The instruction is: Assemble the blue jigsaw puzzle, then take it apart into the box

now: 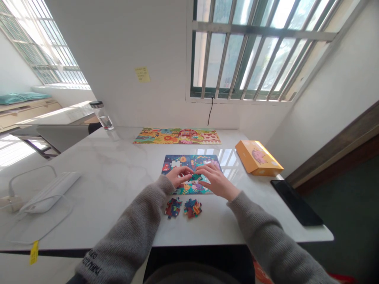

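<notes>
A dark blue, colourful jigsaw board lies on the white marbled table, with some white gaps in its picture. Both hands are over its middle, fingertips close together. My left hand comes in from the left, its fingers curved toward the right. My right hand reaches in from the right with thumb and fingers apart. Whether a small piece sits between the fingertips is too small to tell. Just below the board are two small piles of loose puzzle pieces, a left pile and a right pile.
A long farm picture puzzle lies near the wall. An orange box and a black flat object are at the right. A clear bottle stands at the back left; a white power strip with cables lies at the left.
</notes>
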Demonstrator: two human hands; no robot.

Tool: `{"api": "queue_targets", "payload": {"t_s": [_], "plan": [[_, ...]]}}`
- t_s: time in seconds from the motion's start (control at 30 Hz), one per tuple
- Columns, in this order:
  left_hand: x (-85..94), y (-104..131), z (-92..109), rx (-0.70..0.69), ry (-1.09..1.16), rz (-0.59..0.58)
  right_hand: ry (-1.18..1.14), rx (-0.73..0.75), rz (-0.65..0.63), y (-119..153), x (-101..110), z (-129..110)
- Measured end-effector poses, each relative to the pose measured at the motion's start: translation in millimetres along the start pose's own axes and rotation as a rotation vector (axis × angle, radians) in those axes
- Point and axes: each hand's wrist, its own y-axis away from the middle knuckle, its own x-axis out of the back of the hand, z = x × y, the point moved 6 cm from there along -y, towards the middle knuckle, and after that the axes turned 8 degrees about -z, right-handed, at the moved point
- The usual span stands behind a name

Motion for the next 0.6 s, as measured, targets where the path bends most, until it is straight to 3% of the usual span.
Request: {"api": "queue_targets", "payload": {"t_s": [0.17,0.3,0.47,0.6], "plan": [[0.8,-5.6,-16.8,0.021,0.227,0.024,0.034,-0.006,-0.003,-10.9,-10.7,4.2],[2.9,-9.5,-20.7,0.045,0.384,0.085,0.02,-0.064,0.105,-9.6,-15.1,12.2],[2.1,-11.0,-21.5,0.102,0.446,0.152,0.001,-0.113,0.188,-2.4,-21.0,20.5],[-6.8,-12.6,-20.5,0.134,0.442,0.108,-0.004,-0.062,0.228,0.7,-22.3,21.6]]}}
